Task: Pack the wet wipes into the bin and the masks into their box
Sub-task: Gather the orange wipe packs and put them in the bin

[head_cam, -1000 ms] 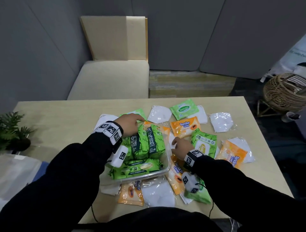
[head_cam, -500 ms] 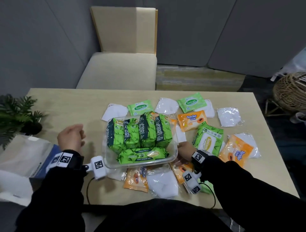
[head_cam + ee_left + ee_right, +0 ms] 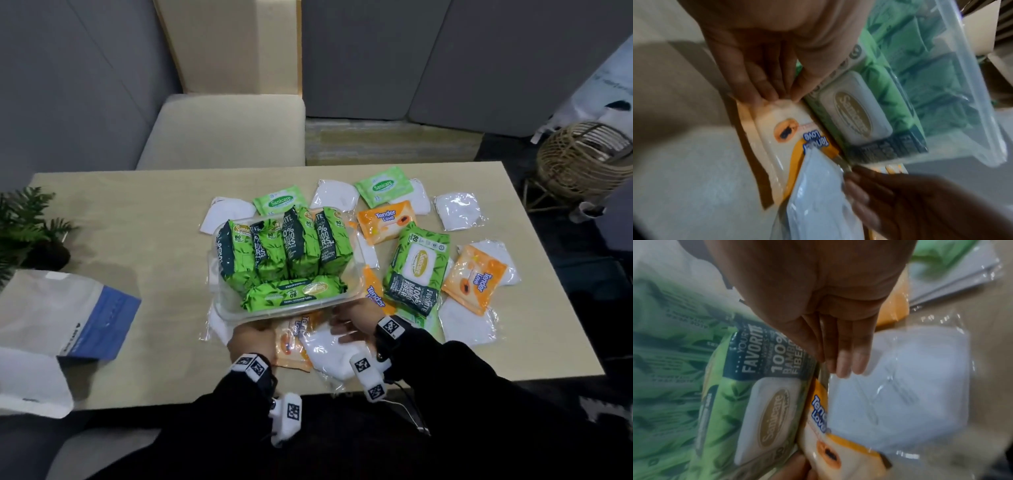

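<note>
Overhead, hands half hidden, wrist views: left hand (image 3: 764, 68) pinching orange pack (image 3: 785, 138), right hand (image 3: 830, 331) flat on mask (image 3: 900, 394).

Head view: left hand (image 3: 252, 337) fingertips hidden under clear bin (image 3: 219, 301) near rim; grip can't be told. Both wrist views blurred. Orange wipes pack (image 3: 295, 342) partly covered by bagged mask (image 3: 329, 356), lower centre.

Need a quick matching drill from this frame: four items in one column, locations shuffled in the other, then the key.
Items:
1. clear bin
2. large Sanicare pack
3. potted plant
4. wicker basket

Places:
A. on the floor, right of the table
B. table's left edge
C. holds green wipe packs
D. flat on the table, right of the bin

Pairs: 1-C, 2-D, 3-B, 4-A
</note>
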A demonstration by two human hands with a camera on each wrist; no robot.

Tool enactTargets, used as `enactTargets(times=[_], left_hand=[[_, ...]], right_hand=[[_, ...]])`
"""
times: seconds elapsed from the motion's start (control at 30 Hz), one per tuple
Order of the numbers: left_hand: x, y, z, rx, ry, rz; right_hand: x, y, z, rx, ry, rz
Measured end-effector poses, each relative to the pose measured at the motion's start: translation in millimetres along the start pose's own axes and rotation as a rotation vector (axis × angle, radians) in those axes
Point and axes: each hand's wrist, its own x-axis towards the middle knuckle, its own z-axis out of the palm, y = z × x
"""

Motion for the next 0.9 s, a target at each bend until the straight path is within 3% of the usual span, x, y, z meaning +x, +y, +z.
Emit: enactTargets(times=[0.1, 0.23, 0.5, 0.57, 0.67, 0.77, 0.9], left_hand=[[-9, 2, 2, 0.073, -0.010, 0.021], [-1, 1, 12, 0.228, -0.144, 0.072], [-48, 41, 33, 0.294, -0.647, 0.154], [-70, 62, 40, 0.348, -0.734, 0.304], [-100, 95, 49, 0.531, -0.712, 0.633], [-132, 126, 42, 0.681, -0.585, 0.929], [-154, 168, 21, 0.549, -0.433, 1.088]], right_hand=[[-1, 6, 13, -0.029, 0.004, -0.018], [2, 9, 22, -0.160, 0.057, -0.110], [-11, 0, 1, -0.319, 0.044, -0.172], [-16, -4, -12, -0.308, 0.070, -0.204], [-21, -9, -40, -0.095, 0.101, -0.212], [-31, -15, -69, 0.171, 0.155, -0.173], [-35, -16, -99, 0.347, 0.150, -0.163]])
